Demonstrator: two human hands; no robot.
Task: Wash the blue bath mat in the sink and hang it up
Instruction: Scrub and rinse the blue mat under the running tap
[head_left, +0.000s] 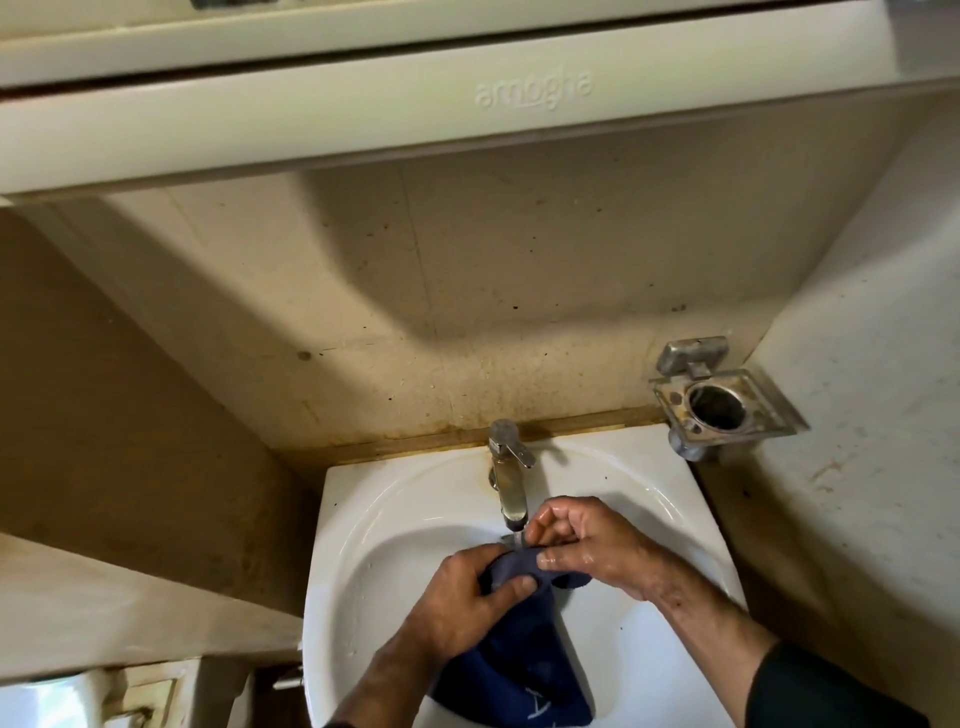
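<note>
The left hand (457, 597) grips the upper edge of the blue bath mat (519, 665), its fingers curled over the top of the bunched cloth and its thumb pressed onto the near face. Just to its right, touching the same fold, the right hand (582, 551) pinches the cloth between thumb and fingertips, the fingers bent and glistening wet, the wrist and a dark sleeve (821, 691) trailing away toward the lower right. Between the two hands the mat's top fold is a paler, greyer blue; below them the rest of it hangs down and toward the person as a darker blue mass with faint pale markings, lying against the near wall of the basin. Directly above the gap between the hands, just beyond the right fingertips, stands the spout of the metal tap (508, 478), and a thin run of water drops from it onto the held fold. Around the hands spreads the white sink (374, 519), its bowl wet and beaded with drops. Farther off to the right, on the wall above the sink's corner, is a tarnished metal holder (722, 400) with a round opening. Beyond the tap rises the stained beige wall (467, 286), and above that a cream cabinet (363, 114) with raised lettering.
</note>
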